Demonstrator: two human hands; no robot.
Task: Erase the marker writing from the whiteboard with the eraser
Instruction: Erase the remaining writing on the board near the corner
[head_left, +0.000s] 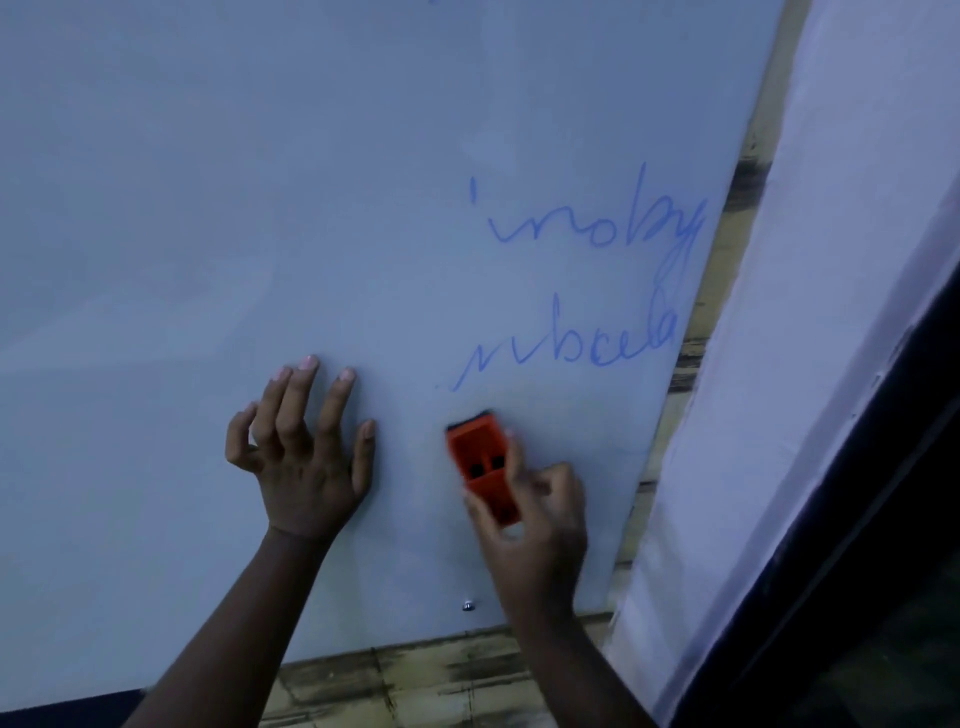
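A white whiteboard (260, 208) fills most of the view. Two lines of blue marker writing remain near its right edge: an upper line (592, 218) and a lower line (566, 353). My right hand (540, 514) grips an orange eraser (480, 462) with a dark pad, pressed against the board just below the lower line. My left hand (301, 452) rests flat on the board to the left of the eraser, fingers spread and holding nothing.
A small metal screw (467, 605) sits in the board near its bottom edge. A worn wooden wall (415, 680) shows below and right of the board. A white curtain (831, 312) and a dark frame (857, 597) stand at the right.
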